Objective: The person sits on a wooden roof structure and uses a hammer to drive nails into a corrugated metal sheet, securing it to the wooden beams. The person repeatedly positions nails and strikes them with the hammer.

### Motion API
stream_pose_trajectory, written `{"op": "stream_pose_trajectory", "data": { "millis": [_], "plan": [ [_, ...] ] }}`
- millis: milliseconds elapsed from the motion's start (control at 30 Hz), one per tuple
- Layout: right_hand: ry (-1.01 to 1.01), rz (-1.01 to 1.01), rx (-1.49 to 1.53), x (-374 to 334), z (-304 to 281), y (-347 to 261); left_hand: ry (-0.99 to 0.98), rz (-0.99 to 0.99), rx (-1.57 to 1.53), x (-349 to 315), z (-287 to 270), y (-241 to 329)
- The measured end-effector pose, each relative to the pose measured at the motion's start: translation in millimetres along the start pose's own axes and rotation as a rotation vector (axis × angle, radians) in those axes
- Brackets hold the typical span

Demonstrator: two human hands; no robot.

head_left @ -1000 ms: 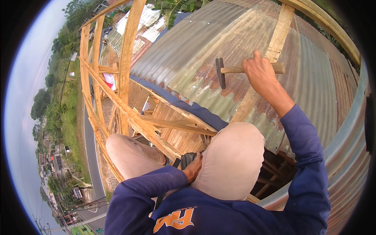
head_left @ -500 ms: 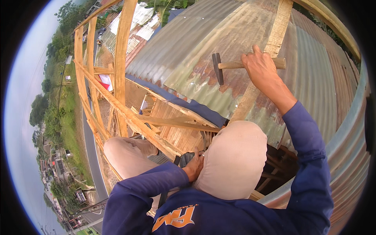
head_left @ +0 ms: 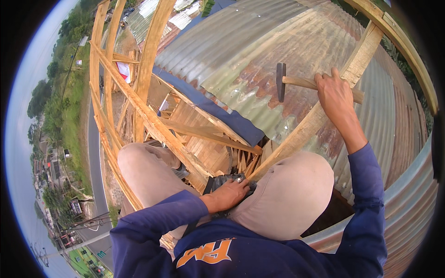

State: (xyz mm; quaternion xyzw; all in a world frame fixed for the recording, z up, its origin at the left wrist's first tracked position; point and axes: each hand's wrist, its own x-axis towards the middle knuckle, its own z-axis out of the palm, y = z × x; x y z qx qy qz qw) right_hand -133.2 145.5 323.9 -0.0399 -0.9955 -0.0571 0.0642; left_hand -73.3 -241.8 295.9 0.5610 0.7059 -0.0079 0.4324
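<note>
My right hand [head_left: 336,96] is closed round the wooden handle of a hammer [head_left: 299,82], held level above the beam and the corrugated roof, its dark head pointing left. At my lap, my left hand [head_left: 229,193] lies over a black pouch [head_left: 221,182] with its fingers stretched across the top; their tips are partly hidden. A ring-like shiny spot shows on one finger. Between my bent knees, a long wooden beam [head_left: 296,134] runs up to the right, passing beneath my right hand. Another timber [head_left: 153,116] slants down from the upper left to the pouch.
Rusty corrugated metal sheets [head_left: 259,60] spread ahead and to the right. Upright wooden posts [head_left: 150,69] stand at the left, with a road [head_left: 96,167] far below. Loose boards [head_left: 204,153] lie lower down, beyond the pouch. A curved timber [head_left: 403,41] crosses the upper right.
My right hand has shifted right with the hammer. My left hand has turned and flattened over the pouch. My knees have spread apart, uncovering more of the pouch and beam.
</note>
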Motion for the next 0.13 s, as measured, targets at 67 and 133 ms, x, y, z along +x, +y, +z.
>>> {"op": "stream_pose_trajectory", "data": {
  "millis": [67,133],
  "plan": [
    [-0.065,0.03,-0.013,1,0,-2,-0.062,-0.086,-0.284,4,-8,-8],
    [-0.098,0.077,-0.002,3,2,-1,-0.148,-0.13,-0.555,6,-12,-16]
  ]
}}
